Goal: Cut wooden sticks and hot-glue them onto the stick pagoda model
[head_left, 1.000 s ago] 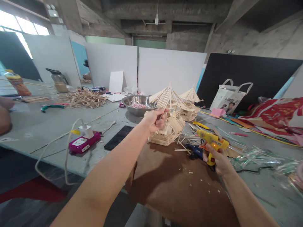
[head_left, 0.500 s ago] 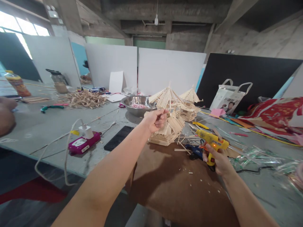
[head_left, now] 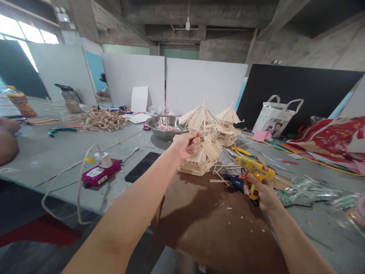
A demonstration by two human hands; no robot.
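Note:
My left hand (head_left: 186,145) is closed in a pinch at the front of a small pavilion model (head_left: 201,161) built of thin wooden sticks. What its fingertips pinch is too small to tell. My right hand (head_left: 264,192) grips a yellow hot glue gun (head_left: 255,171) by the handle; an orange light glows on it, and its nozzle points left toward the model. Behind stands a second stick pavilion (head_left: 228,125) with a pointed roof. Loose sticks (head_left: 219,180) lie beside the front model, close to a dark blue tool (head_left: 235,182).
A brown board (head_left: 199,213) lies under the model. Left are a black tablet (head_left: 141,167), a purple power strip (head_left: 101,173) with a white cable, and a steel bowl (head_left: 165,127). Further left are a pile of wood pieces (head_left: 102,120) and another person's arm (head_left: 8,140). Clear plastic wrappers (head_left: 310,192) lie right.

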